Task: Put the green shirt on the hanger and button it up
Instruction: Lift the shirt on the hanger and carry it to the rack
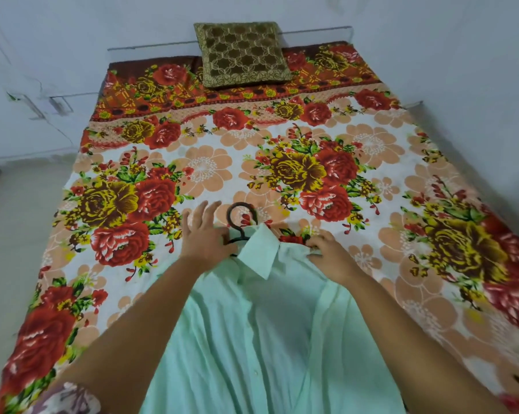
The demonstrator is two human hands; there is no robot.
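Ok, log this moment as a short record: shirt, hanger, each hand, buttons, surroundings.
shirt: green shirt lies front up on the bed, collar at the far end
hanger: dark hanger, hook sticking out past the collar, the rest hidden under shirt and hand
left: left hand rests on the hanger's neck and the shirt's shoulder, fingers straight and spread
right: right hand pinches shirt fabric beside the collar
buttons: cannot tell whether any are fastened
surroundings: floral bedsheet; patterned cushion at the bed's head

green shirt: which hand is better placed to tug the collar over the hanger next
Probably right: the right hand pinches the green shirt at its collar, while the left hand lies flat on the hanger.
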